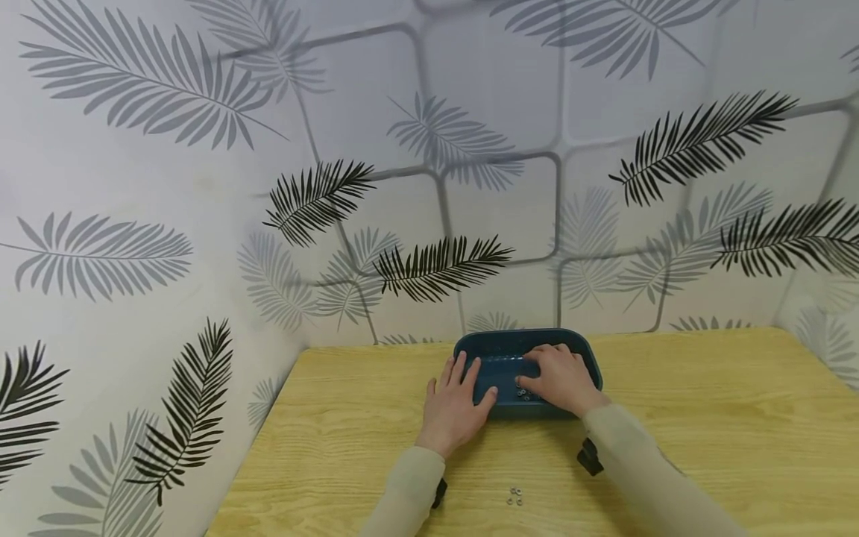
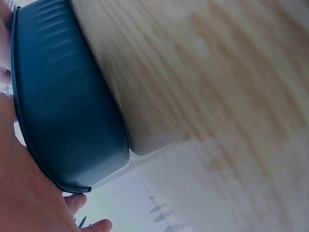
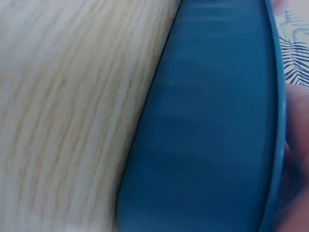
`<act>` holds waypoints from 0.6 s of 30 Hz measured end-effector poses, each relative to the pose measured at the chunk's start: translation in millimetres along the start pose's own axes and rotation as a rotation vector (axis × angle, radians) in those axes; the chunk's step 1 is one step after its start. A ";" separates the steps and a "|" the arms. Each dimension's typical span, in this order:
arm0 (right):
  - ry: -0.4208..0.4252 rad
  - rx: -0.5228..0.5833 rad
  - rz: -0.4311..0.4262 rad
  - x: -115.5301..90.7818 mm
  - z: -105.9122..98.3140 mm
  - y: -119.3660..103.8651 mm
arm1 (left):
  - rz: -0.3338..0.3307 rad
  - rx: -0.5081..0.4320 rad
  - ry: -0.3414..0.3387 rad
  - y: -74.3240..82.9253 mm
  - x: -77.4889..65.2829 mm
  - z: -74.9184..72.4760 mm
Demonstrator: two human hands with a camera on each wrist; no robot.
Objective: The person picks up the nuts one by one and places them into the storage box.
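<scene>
A dark blue tray [image 1: 537, 412] with raised sides stands on the wooden table. Small metal nuts [image 1: 523, 393] lie inside it, under and beside my right hand [image 1: 562, 379]. That hand reaches over the tray's right part, its fingers bent and the thumb apart from the index finger; the space under its palm is hidden. My left hand [image 1: 454, 410] rests at the tray's left end with fingers spread over the rim. In both wrist views the tray's outer wall [image 2: 67, 96] fills much of the picture, hiding the nuts.
Several more small metal nuts [image 1: 514, 492] lie loose on the table [image 1: 349, 425] in front of the tray, between the forearms. A wall [image 1: 496, 209] with a leaf pattern rises right behind the table's back edge.
</scene>
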State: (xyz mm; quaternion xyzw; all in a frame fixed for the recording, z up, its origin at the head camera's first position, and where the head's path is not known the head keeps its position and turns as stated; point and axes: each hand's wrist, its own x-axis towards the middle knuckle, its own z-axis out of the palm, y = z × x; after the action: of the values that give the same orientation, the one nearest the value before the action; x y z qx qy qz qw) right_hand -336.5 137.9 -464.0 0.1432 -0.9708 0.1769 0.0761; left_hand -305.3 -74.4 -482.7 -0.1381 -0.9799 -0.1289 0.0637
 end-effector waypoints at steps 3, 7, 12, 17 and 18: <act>0.010 0.010 -0.021 -4.0 -1.3 0.3 | 0.004 -0.011 0.004 -0.8 0.6 0.2; 0.038 0.023 -0.052 -9.2 -5.0 0.5 | 0.006 -0.011 0.015 -1.4 1.6 1.1; 0.085 0.022 -0.077 -14.9 -9.4 -1.0 | 0.003 -0.010 0.009 -0.5 1.5 0.1; 0.114 0.033 -0.103 -22.2 -12.1 -3.1 | -0.001 -0.004 0.002 0.3 0.5 -0.3; 0.118 0.040 -0.108 -23.8 -12.4 -3.5 | -0.002 -0.003 0.001 0.3 0.4 0.1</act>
State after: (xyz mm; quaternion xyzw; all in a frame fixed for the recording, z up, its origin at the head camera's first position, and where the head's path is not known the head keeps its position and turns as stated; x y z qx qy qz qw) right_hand -311.6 145.3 -456.1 0.1861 -0.9518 0.2000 0.1397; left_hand -305.6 -74.0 -482.7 -0.1373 -0.9798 -0.1304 0.0639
